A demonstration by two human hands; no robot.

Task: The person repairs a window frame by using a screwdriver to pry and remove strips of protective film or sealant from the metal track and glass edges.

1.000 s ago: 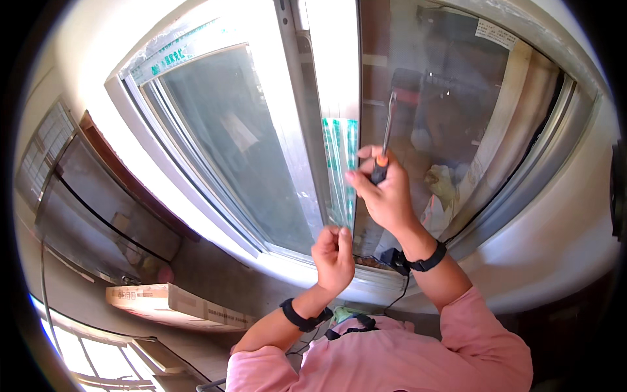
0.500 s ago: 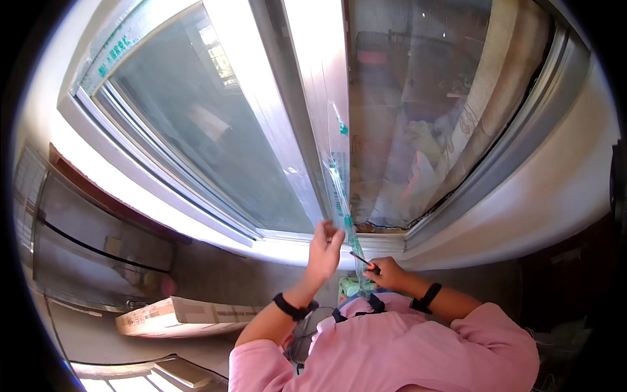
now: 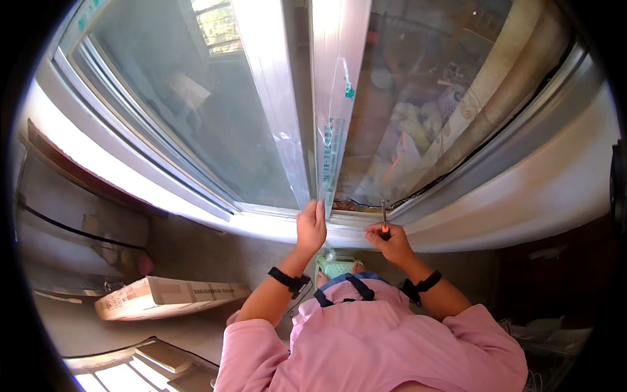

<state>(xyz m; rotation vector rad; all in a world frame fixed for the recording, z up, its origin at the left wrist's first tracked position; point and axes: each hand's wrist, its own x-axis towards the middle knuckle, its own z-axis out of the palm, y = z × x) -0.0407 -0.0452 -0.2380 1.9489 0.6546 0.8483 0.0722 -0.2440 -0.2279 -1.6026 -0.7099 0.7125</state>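
Observation:
My left hand (image 3: 311, 225) is closed at the lower end of the window's white middle post, with its fingers pinched on a strip of clear protective film (image 3: 329, 246). A short piece of that film hangs below the hand. Green-printed film (image 3: 331, 150) lies along the post above it, partly wrinkled. To the right, near the sill, my right hand (image 3: 392, 243) grips a screwdriver (image 3: 385, 219) by its dark and orange handle. Its thin metal shaft points up toward the lower corner of the right pane.
A green stool (image 3: 341, 266) is below me, with bare feet on it. At lower left lies a long cardboard box (image 3: 189, 292). A dark-edged glass panel (image 3: 78, 228) stands at the left. A curtain (image 3: 483, 117) hangs behind the right pane.
My left hand has closed on the film and sits slightly lower against the frame. The long loose strip no longer dangles between my hands. My right hand has risen, turning the screwdriver upright.

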